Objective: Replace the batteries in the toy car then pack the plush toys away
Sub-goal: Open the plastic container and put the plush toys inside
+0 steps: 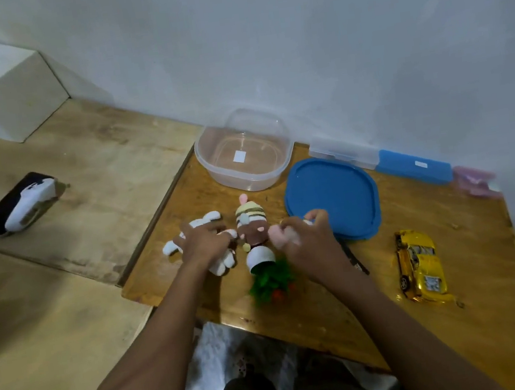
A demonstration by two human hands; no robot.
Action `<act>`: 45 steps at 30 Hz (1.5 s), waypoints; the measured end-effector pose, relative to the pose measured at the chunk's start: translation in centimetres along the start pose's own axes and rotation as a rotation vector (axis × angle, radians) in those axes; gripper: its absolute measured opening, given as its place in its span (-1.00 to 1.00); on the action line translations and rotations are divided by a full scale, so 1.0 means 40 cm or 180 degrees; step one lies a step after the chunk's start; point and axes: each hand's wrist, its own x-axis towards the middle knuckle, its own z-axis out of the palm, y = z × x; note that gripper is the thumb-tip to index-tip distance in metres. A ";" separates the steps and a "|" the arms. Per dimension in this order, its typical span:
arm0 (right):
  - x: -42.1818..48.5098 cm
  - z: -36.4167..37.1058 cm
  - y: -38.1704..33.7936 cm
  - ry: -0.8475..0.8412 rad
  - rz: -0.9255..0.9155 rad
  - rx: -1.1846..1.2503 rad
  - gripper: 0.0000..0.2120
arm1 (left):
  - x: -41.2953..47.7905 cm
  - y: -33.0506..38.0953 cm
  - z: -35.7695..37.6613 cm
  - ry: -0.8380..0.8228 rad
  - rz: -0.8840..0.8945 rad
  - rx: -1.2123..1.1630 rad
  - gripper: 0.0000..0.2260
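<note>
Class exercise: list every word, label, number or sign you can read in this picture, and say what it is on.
None can be read.
White sticker in the clear container: no text visible.
White label on the blue case: too small.
Decals on the yellow toy car: blurred.

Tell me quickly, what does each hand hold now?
Left hand: closed on the white plush toy.
Right hand: closed on a pink plush toy.

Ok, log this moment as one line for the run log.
left hand: gripping white plush | right hand: gripping pink plush | clear container: open, empty | yellow toy car: untouched
</note>
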 end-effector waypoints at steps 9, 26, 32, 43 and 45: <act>-0.008 0.127 -0.083 -0.0866 0.0858 -0.0656 -0.12 | -0.035 0.128 -0.014 -0.0355 -0.0365 0.0426 -0.02; 0.031 0.125 -0.035 -0.1134 0.0964 0.0440 -0.52 | -0.018 0.147 0.023 0.0044 -0.0214 0.0704 -0.31; 0.008 0.033 0.010 -0.1142 0.1316 0.1194 -0.24 | 0.003 0.113 -0.035 -0.0188 -0.0183 -0.0005 -0.20; 0.216 -0.265 -0.038 0.0434 0.1121 0.2391 -0.58 | 0.040 0.309 -0.318 -0.0940 0.1152 -0.2527 -0.64; 0.287 -0.271 -0.026 0.0571 0.1180 0.2492 -0.58 | 0.073 0.362 -0.304 -0.0735 0.1191 -0.2322 -0.68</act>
